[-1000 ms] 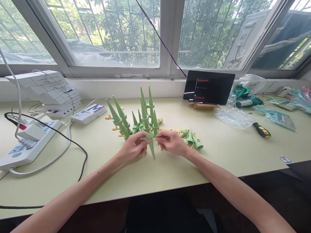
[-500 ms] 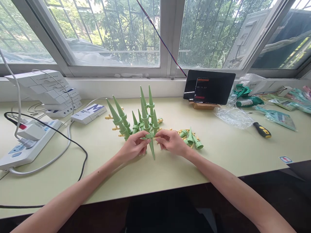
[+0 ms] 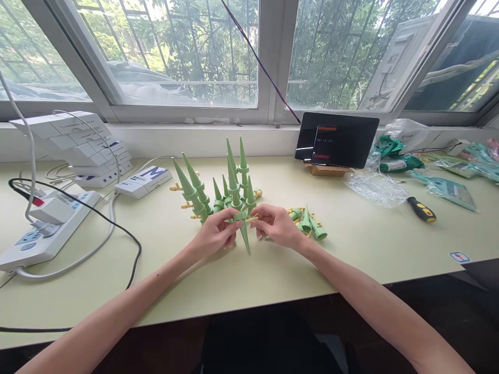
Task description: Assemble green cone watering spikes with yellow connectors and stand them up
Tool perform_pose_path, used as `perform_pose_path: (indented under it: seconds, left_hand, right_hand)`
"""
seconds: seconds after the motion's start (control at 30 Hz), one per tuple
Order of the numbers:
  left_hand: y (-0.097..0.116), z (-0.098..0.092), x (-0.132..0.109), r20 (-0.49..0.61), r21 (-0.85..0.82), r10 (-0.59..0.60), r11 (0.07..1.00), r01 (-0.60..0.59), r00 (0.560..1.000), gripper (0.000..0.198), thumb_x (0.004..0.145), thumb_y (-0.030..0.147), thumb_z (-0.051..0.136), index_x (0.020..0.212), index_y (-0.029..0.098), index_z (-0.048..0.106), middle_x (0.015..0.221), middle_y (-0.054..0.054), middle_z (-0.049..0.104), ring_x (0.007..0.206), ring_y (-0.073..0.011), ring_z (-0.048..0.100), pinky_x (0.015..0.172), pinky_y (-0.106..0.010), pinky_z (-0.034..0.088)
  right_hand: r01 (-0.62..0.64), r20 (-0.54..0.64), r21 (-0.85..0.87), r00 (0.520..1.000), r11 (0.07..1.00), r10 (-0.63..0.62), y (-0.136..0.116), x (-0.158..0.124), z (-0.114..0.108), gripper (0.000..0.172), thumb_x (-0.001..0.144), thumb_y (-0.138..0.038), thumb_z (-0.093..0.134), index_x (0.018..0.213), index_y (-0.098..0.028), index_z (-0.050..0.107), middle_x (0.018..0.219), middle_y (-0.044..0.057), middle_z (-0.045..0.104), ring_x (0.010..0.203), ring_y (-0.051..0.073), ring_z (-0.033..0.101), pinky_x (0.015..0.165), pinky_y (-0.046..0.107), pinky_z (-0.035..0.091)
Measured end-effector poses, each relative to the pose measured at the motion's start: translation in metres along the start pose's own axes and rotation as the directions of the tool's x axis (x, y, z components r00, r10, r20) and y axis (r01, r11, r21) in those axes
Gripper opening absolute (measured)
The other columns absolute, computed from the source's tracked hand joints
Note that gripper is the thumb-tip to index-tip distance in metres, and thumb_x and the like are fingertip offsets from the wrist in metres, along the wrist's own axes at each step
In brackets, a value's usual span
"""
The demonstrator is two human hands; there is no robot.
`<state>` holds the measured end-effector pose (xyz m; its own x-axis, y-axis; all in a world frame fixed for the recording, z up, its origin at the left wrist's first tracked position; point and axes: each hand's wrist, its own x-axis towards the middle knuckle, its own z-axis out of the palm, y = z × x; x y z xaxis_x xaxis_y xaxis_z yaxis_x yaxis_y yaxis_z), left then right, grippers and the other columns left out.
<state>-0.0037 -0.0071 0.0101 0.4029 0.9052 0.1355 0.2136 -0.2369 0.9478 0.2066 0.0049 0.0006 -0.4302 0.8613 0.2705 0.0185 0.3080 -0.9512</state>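
My left hand point(image 3: 218, 232) pinches a green plant watering spike point(image 3: 244, 238) by its collar, tip pointing down toward me. On the other side, my right hand point(image 3: 276, 226) grips a small yellow valve piece point(image 3: 251, 218) between thumb and fingertips, at the spike's collar. Whether the valve sits inside the collar I cannot tell. Just behind my hands, several green spikes with yellow valves point(image 3: 187, 188) stand upright in a cluster. To the right of my right hand lies a pile of loose green spikes point(image 3: 306, 222) among yellow parts.
A power strip point(image 3: 50, 236) with cables and stacked white boxes point(image 3: 93, 150) occupy the left. A tablet point(image 3: 351, 139) with a phone point(image 3: 324, 146) before it leans at the back. Clear plastic wrap point(image 3: 374, 189) and a screwdriver point(image 3: 421, 209) lie on the right.
My hands stay nearly in place, with the spike and the yellow valve still held. The right fingertips have shifted slightly, and more of the valve shows. The view has moved a little.
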Motion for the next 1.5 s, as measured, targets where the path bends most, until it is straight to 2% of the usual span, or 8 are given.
perform_pose_path:
  seconds: [0.3, 0.5, 0.87, 1.17, 1.5]
  left_hand:
    - [-0.003, -0.001, 0.000, -0.007, -0.002, 0.035, 0.999, -0.035, 0.999, 0.020, 0.091, 0.037, 0.059, 0.099, 0.019, 0.056, 0.066, 0.005, 0.054, 0.043, -0.0082, 0.053, 0.042, -0.021, 0.045]
    - [-0.005, -0.001, 0.000, 0.012, 0.006, 0.045, 0.999, -0.045, 0.999, 0.018, 0.092, 0.036, 0.059, 0.095, 0.018, 0.057, 0.054, 0.007, 0.049, 0.043, -0.0089, 0.052, 0.041, -0.019, 0.044]
    - [-0.012, -0.002, 0.001, 0.013, 0.006, 0.058, 0.998, -0.058, 0.998, 0.018, 0.091, 0.034, 0.060, 0.098, 0.018, 0.057, 0.050, 0.007, 0.048, 0.041, -0.0093, 0.051, 0.042, -0.019, 0.043]
    - [-0.010, -0.001, 0.000, 0.019, 0.000, 0.049, 0.999, -0.049, 0.999, 0.017, 0.090, 0.033, 0.062, 0.098, 0.018, 0.058, 0.054, 0.006, 0.048, 0.042, -0.0087, 0.050, 0.043, -0.021, 0.044]
    - [-0.012, -0.003, -0.001, 0.031, 0.006, 0.049, 0.999, -0.049, 0.998, 0.017, 0.091, 0.034, 0.061, 0.096, 0.018, 0.059, 0.057, 0.005, 0.049, 0.045, -0.0094, 0.050, 0.044, -0.022, 0.044]
  right_hand:
    - [-0.065, -0.011, 0.039, 0.998, 0.997, 0.065, 0.000, 0.001, 0.000, 0.035, 0.081, -0.050, 0.069, 0.086, -0.016, 0.063, 0.073, 0.002, 0.065, 0.052, 0.011, 0.060, 0.049, 0.024, 0.051]
    - [-0.085, -0.005, -0.013, 0.996, 0.996, 0.085, -0.001, -0.001, -0.001, 0.027, 0.084, -0.042, 0.067, 0.082, -0.016, 0.061, 0.067, 0.001, 0.063, 0.052, 0.011, 0.059, 0.051, 0.025, 0.050]
    - [-0.087, 0.000, -0.108, 0.996, 0.990, 0.087, -0.005, -0.002, 0.000, 0.015, 0.087, -0.029, 0.061, 0.079, -0.016, 0.059, 0.060, -0.002, 0.059, 0.047, 0.010, 0.054, 0.051, 0.023, 0.047]
    - [-0.070, 0.033, -0.139, 0.997, 0.988, 0.075, -0.003, -0.001, -0.001, 0.016, 0.089, -0.025, 0.056, 0.075, -0.017, 0.056, 0.054, -0.004, 0.055, 0.046, 0.009, 0.052, 0.051, 0.022, 0.045]
    - [-0.119, 0.107, -0.169, 0.985, 0.978, 0.138, -0.001, 0.000, -0.003, 0.025, 0.093, -0.032, 0.052, 0.072, -0.018, 0.052, 0.055, -0.003, 0.053, 0.045, 0.010, 0.053, 0.048, 0.022, 0.044]
